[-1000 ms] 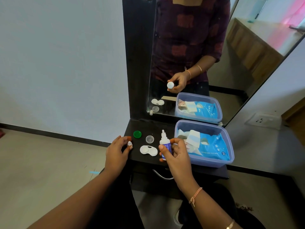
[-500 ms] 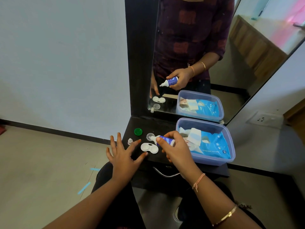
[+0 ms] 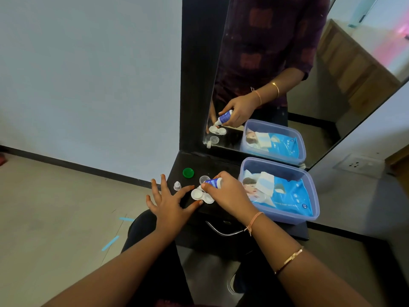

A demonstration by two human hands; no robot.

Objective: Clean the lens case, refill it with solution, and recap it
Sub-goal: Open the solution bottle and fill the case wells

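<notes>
the bottle [image 3: 213, 182] is gripped by the right hand [image 3: 228, 196] above the case [image 3: 197, 194]; the left hand [image 3: 170, 204] is spread open beside it (refilling judged underway, recapping remains).

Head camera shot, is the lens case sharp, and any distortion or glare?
Head view: the lens case is soft-edged, its white wells washed out beside the solution bottle in the right hand; same view, the wide-angle lens tilts the mirror frame and the baseboard; a pink glow shows in the mirror's upper right corner.

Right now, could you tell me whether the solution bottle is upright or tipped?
Tipped: the right hand holds the solution bottle nearly sideways, nozzle end angled down over the lens case.
</notes>
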